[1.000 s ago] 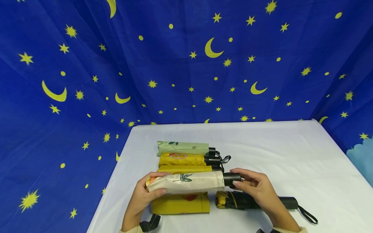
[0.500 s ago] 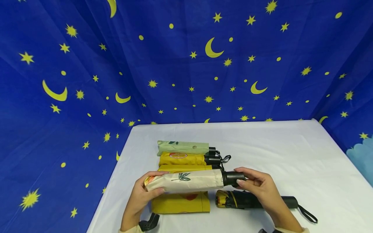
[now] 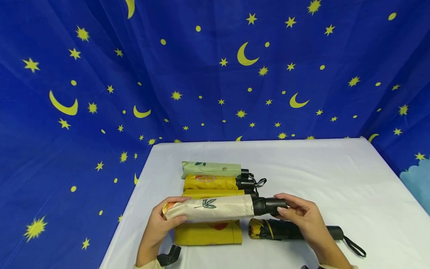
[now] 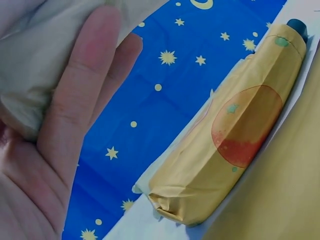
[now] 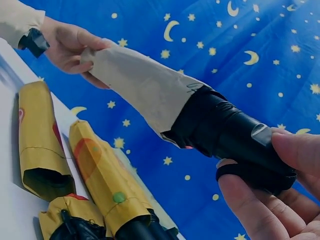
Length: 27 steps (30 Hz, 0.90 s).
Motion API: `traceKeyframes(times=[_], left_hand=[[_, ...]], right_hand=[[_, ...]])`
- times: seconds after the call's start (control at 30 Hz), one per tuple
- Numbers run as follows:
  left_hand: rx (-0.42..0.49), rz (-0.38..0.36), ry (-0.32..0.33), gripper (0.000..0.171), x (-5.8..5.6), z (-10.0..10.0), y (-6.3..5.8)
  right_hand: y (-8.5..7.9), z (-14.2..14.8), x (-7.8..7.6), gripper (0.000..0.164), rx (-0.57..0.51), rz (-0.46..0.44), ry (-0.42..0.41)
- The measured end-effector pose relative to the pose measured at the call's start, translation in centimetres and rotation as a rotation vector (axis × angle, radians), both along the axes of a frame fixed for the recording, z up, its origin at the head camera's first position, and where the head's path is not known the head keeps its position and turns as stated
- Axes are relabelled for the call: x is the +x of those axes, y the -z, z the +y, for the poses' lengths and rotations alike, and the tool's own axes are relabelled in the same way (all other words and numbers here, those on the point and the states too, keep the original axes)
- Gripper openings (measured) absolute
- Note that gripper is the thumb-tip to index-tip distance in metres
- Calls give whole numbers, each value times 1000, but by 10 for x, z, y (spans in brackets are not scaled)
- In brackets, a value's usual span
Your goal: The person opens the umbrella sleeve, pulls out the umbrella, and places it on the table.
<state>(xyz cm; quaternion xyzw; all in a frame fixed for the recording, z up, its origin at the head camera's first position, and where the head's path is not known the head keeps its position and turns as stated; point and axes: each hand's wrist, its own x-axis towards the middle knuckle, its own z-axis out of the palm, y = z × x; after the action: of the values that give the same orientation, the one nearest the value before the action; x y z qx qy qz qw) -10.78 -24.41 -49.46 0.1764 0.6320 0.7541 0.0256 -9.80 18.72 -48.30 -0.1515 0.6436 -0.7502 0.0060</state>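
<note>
1. Blue cloth (image 3: 201, 78) patterned with yellow stars and moons hung behind and beside a white-covered table (image 3: 319, 164).
2. Above the table, a cream sleeve (image 3: 218, 209) with a green leaf print enclosed most of a black umbrella (image 3: 270, 206), whose handle end jutted out.
3. At the sleeve's orange-printed end, the left hand (image 3: 162, 222) held the fabric between thumb and fingers.
4. On the black handle end, the right hand (image 3: 300, 215) had a narrow grip, fingertips and thumb on opposite sides.
5. Only the head view showed a black-and-yellow umbrella (image 3: 289, 229) at full length, strap (image 3: 355, 246) included. Beyond the hands lay a pale green umbrella (image 3: 211, 169), an orange-slice umbrella (image 3: 218, 183) and a partly covered yellow umbrella (image 3: 215, 193), side by side.
6. From the left wrist, that yellow umbrella's round red-orange print was plain, a part mostly hidden from the head camera.
7. From the right wrist, one saw into the hollow mouth of a yellow sleeve (image 5: 45, 140), and a black loop (image 5: 235, 171) against the right hand's fingers.
</note>
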Motion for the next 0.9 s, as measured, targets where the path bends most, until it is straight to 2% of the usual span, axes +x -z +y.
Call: traceKeyframes(times=[0.23,0.47,0.9], left_hand=[[-4,54,7,47,-3,-2,2],[4,18,-10,44,-1,-6,3],[8,5,-25,42,1,-5,2]], right_hand=[[3,2,-3,36,-15,64,-27],[5,7,-3,38,-73,88,-41],[5,14,-4,38,-167,122,-74]])
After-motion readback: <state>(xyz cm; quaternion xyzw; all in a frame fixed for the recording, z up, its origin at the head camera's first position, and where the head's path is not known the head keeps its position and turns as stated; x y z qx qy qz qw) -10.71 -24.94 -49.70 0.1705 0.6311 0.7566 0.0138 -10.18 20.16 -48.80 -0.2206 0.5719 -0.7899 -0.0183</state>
